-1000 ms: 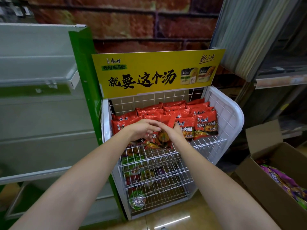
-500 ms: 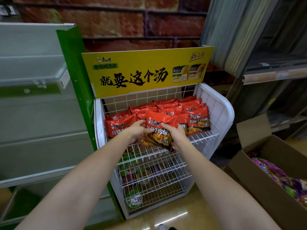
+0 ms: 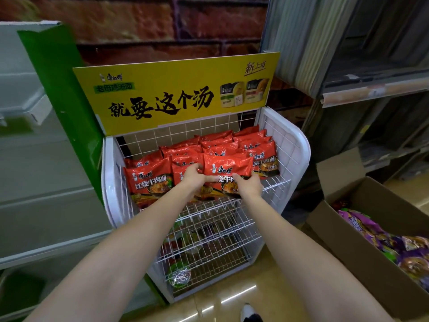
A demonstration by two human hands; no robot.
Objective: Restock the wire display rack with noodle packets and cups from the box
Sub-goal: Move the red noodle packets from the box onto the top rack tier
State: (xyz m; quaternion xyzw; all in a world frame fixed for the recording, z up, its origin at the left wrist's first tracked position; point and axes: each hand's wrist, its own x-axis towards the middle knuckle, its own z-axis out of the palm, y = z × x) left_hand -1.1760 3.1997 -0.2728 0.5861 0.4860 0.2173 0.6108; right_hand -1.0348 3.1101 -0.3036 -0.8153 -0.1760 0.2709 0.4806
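On the top shelf of the white wire display rack (image 3: 287, 145), a red noodle packet (image 3: 228, 168) stands at the front of the middle row, held from both sides. The left hand (image 3: 193, 178) has its fingers (image 3: 197, 167) curled round the packet's left edge, thumb across the lower front. The right hand (image 3: 247, 183) pinches the lower right part, its fingers behind the packet and thumb on the front. More red packets (image 3: 262, 156) fill the shelf in rows behind and to either side, the leftmost front one (image 3: 149, 182) leaning against the low wire lip.

Below, the lower wire shelves (image 3: 209, 238) hold a few mixed packets and cups too blurred to tell apart, with a green-lidded cup (image 3: 180, 276) near the bottom left corner. A yellow sign (image 3: 176, 96) with black lettering rises at the far edge of the rack.

To the right, on the floor, sits an open cardboard box (image 3: 362, 259) with purple packets (image 3: 383, 240) inside. To the left stands a green-edged shelving unit (image 3: 58, 101). A brick wall (image 3: 151, 26) lies behind, and grey shelving (image 3: 371, 89) fills the far right. A shoe tip (image 3: 249, 313) shows at the near edge on the glossy floor (image 3: 232, 291).
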